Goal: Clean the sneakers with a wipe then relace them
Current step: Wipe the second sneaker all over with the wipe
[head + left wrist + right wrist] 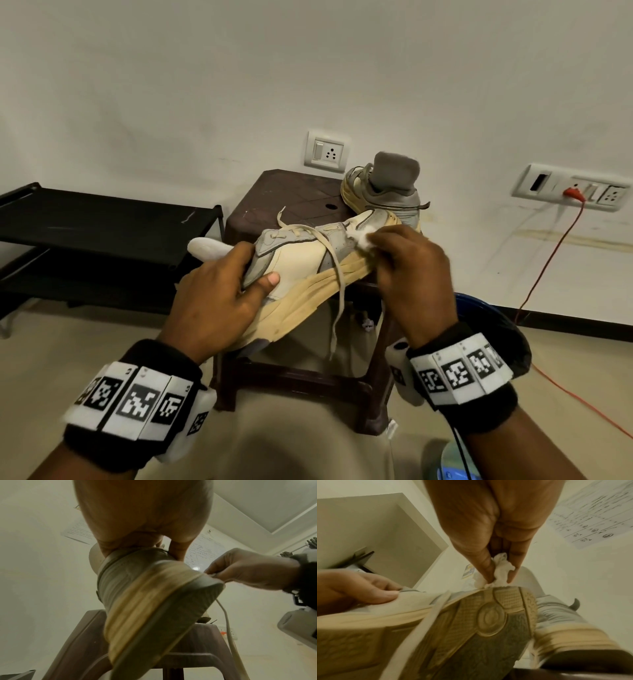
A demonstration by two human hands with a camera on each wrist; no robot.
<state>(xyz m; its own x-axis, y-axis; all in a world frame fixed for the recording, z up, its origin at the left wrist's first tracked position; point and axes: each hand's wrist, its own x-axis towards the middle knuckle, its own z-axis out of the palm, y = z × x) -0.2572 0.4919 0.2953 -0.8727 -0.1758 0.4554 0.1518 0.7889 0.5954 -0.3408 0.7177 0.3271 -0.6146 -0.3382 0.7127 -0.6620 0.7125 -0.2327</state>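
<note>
A cream and grey sneaker (301, 260) is held tilted on its side above the brown stool (291, 195). My left hand (219, 291) grips it at the heel collar, thumb on the cream side panel. My right hand (407, 270) pinches a crumpled white wipe (361, 240) against the toe side of the sneaker, just above the yellowed midsole (423, 609). A loose lace (337, 284) hangs down from the eyelets. The second sneaker (383, 188) stands on the stool's far right corner. From the right wrist, the wipe (500, 573) sits between thumb and fingers at the sole (488, 615) edge.
A black low rack (102, 236) stands at the left against the wall. A red cable (544, 260) runs from a wall socket (575, 192) down to the floor at the right. A dark bag in a blue bin (493, 329) sits beside my right wrist.
</note>
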